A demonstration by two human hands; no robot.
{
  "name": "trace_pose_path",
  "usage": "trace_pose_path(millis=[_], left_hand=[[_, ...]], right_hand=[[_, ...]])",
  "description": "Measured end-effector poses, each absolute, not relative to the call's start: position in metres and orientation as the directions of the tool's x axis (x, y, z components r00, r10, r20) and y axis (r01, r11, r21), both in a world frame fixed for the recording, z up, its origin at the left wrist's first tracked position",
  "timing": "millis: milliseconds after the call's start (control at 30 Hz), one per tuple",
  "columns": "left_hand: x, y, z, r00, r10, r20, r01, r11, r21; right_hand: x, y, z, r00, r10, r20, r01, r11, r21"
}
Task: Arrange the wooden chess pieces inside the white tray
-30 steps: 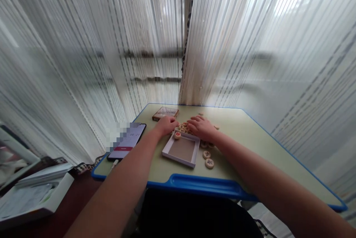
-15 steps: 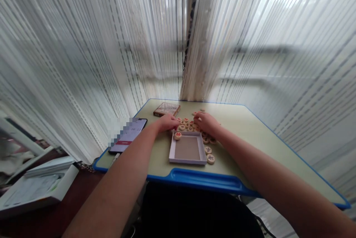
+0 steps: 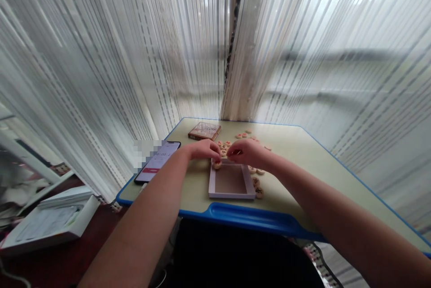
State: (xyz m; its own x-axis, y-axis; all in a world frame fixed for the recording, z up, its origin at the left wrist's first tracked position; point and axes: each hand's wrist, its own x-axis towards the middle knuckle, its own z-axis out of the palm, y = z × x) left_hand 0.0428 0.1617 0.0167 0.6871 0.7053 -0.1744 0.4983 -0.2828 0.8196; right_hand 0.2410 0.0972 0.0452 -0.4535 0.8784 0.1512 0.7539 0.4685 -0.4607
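A shallow white cardboard box (image 3: 213, 184) with a brown inside sits near the table's front edge. One round wooden Chinese chess piece (image 3: 217, 166) lies in its far left corner. My left hand (image 3: 207, 148) is closed just above that corner, with a red-marked piece at its fingertips. My right hand (image 3: 247, 151) is over the box's far edge, its fingers curled together; what they hold is hidden. Several loose Chinese chess pieces (image 3: 224, 146) lie behind the box between my hands. More pieces (image 3: 258, 192) lie along the box's right side.
A flat brown patterned box (image 3: 204, 130) lies at the back left. On the left a phone (image 3: 158, 162) shows a timer. Several other pieces (image 3: 239, 135) are scattered at the back. The table has a blue rim with a tray groove (image 3: 249, 216); string curtains hang around it.
My right hand has moved left and nearer, from the scattered pieces to the box's far edge. My left hand has come slightly right, over the box's corner. The view has shifted a little.
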Motion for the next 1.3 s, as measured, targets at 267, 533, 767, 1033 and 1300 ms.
trace_pose_path(millis=[267, 533, 767, 1033, 1300], left_hand=[[0.040, 0.164, 0.016, 0.679, 0.715, -0.168, 0.446, -0.220, 0.868], [0.038, 0.159, 0.023, 0.680, 0.712, -0.175, 0.459, -0.228, 0.858], [0.041, 0.161, 0.018, 0.670, 0.726, -0.153, 0.521, -0.314, 0.794], [0.041, 0.159, 0.019, 0.667, 0.730, -0.151, 0.521, -0.312, 0.795], [0.039, 0.163, 0.018, 0.698, 0.697, -0.165, 0.479, -0.284, 0.830]], right_hand=[[0.240, 0.087, 0.046, -0.637, 0.771, 0.006, 0.714, 0.593, -0.373], [0.239, 0.081, 0.054, -0.647, 0.755, -0.110, 0.739, 0.585, -0.333], [0.234, 0.077, 0.057, -0.643, 0.758, -0.105, 0.747, 0.591, -0.305], [0.233, 0.079, 0.055, -0.641, 0.756, -0.133, 0.752, 0.584, -0.306], [0.232, 0.078, 0.056, -0.645, 0.759, -0.090, 0.744, 0.598, -0.298]])
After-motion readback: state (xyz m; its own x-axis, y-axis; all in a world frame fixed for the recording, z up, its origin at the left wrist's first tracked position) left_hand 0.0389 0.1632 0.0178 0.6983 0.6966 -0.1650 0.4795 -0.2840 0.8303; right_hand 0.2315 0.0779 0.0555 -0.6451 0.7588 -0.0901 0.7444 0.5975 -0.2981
